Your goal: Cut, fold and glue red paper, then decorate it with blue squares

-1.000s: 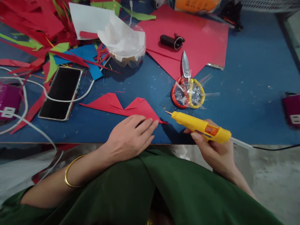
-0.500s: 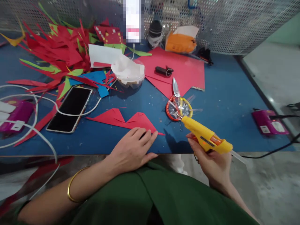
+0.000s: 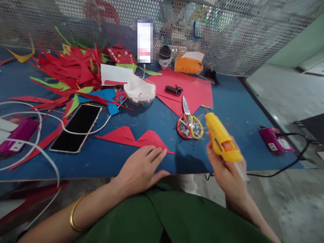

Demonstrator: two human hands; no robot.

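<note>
The right hand (image 3: pixel 226 172) is grasping the handle of a yellow plastic glue gun (image 3: pixel 220 136), its fingers closed around it. The gun is above the blue tabletop (image 3: pixel 157 118), and its nozzle, which is blurred, points away from the body. The left hand (image 3: pixel 139 168) grasps nothing; it lies palm down with its fingers laid out, and the fingertips rest on the right part of a folded red paper piece with two peaks (image 3: pixel 126 136). This piece lies flat near the front edge. Between it and the gun there are metal scissors with red and yellow handles (image 3: pixel 179 130), wrapped with clear plastic. Behind the scissors is a large red paper sheet (image 3: pixel 197 91). To the left of the folded piece lies a black-screened phone (image 3: pixel 77 126), crossed by a white cable (image 3: pixel 78 133).
</note>
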